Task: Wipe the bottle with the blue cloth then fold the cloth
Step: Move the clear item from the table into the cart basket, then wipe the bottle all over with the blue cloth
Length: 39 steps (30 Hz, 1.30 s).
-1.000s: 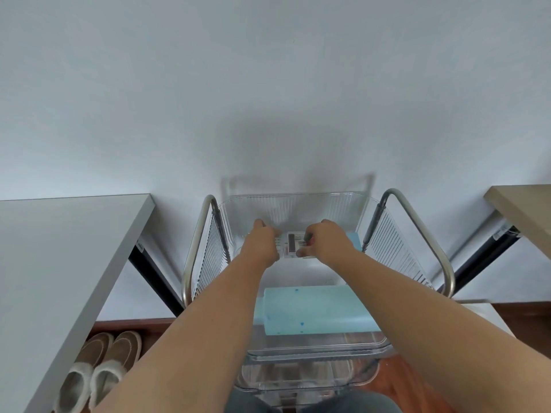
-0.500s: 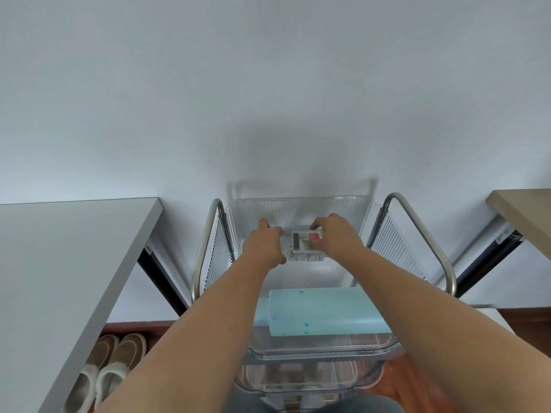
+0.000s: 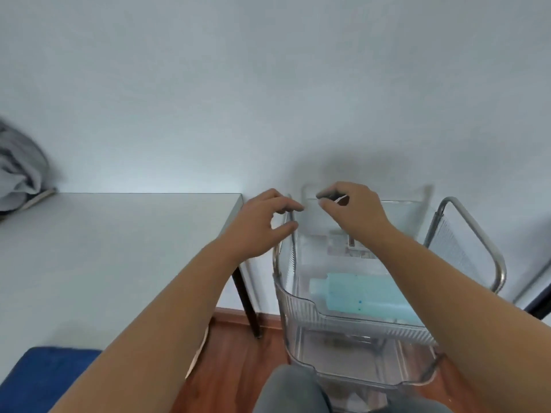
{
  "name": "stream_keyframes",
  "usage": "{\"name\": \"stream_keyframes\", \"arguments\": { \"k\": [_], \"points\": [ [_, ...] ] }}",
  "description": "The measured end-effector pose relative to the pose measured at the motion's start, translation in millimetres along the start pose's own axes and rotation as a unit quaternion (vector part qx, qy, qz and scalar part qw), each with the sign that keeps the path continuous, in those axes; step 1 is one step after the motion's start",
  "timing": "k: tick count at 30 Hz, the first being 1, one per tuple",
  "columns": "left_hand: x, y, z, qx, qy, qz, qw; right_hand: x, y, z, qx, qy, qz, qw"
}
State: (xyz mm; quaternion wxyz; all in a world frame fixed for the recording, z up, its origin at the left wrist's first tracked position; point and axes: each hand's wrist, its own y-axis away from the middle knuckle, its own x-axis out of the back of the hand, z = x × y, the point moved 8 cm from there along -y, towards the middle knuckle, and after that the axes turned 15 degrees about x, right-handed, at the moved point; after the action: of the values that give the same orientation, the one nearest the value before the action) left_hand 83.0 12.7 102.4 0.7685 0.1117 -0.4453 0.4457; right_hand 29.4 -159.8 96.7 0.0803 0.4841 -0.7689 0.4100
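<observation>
Bottle first: it seems to be the clear, labelled thing (image 3: 348, 247) under the right hand (image 3: 354, 213), whose fingertips are curled and pinched on a small dark-and-white piece, likely its cap (motion blur makes the outline hard to trace). It hangs over the far end of the clear cart tray (image 3: 301, 305), above a pale blue pack (image 3: 366, 293) lying in that tray. The left hand (image 3: 262, 225) is just beside it, thumb and fingers loosely apart with nothing in them, over the cart's left metal rail (image 3: 290, 222). Further left is the grey table (image 3: 104, 248), and at its near corner lies a dark blue cloth (image 3: 44, 380), well apart from both hands.

My reading is that the step in hand is fetching the bottle; no wiping has begun. Next, the bottle needs carrying across to the table, where the free left hand can pick up the cloth.
</observation>
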Motion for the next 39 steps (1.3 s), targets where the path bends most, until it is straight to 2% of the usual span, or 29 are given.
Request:
{"name": "stream_keyframes", "arguments": {
  "k": [6,11,15,19,24,26,30,33,35,37,39],
  "points": [
    [89.1,71.8,-86.4,0.116,-0.051,0.073,0.989,-92.3,17.0,-92.3,0.092,-0.07,-0.109,0.987],
    [134.4,143.9,-152.6,0.216,-0.139,0.097,0.962,-162.0,40.0,-144.5,0.134,-0.115,-0.197,0.964],
    [148.4,198.2,-193.8,0.283,-0.197,0.084,0.935,-211.5,61.1,-171.7,0.159,-0.104,-0.245,0.951],
    [139.4,233.3,-219.8,0.325,-0.236,0.041,0.915,-259.6,91.6,-188.3,0.174,-0.042,-0.309,0.934],
    [124.2,253.5,-222.3,0.26,-0.195,0.07,0.943,-293.7,123.6,-193.6,0.17,0.032,-0.351,0.92],
    [124.1,257.5,-219.5,0.237,-0.164,0.099,0.953,-298.3,132.0,-197.2,0.182,0.028,-0.351,0.918],
    [132.6,256.7,-197.1,0.172,-0.194,0.177,0.95,-298.0,141.8,-203.2,0.185,-0.014,-0.337,0.923],
    [139.7,255.8,-169.0,0.096,-0.181,0.244,0.948,-286.1,143.5,-206.0,0.126,-0.127,-0.31,0.934],
    [142.8,250.1,-152.7,0.081,-0.137,0.281,0.946,-271.1,143.6,-203.5,0.063,-0.232,-0.279,0.93],
    [142.3,237.5,-136.2,0.076,-0.075,0.304,0.947,-252.6,143.2,-194.1,0.011,-0.325,-0.232,0.917],
    [136.6,219.2,-115.1,0.061,-0.027,0.317,0.946,-236.3,145.7,-181.8,-0.033,-0.41,-0.21,0.887]
  ]
}}
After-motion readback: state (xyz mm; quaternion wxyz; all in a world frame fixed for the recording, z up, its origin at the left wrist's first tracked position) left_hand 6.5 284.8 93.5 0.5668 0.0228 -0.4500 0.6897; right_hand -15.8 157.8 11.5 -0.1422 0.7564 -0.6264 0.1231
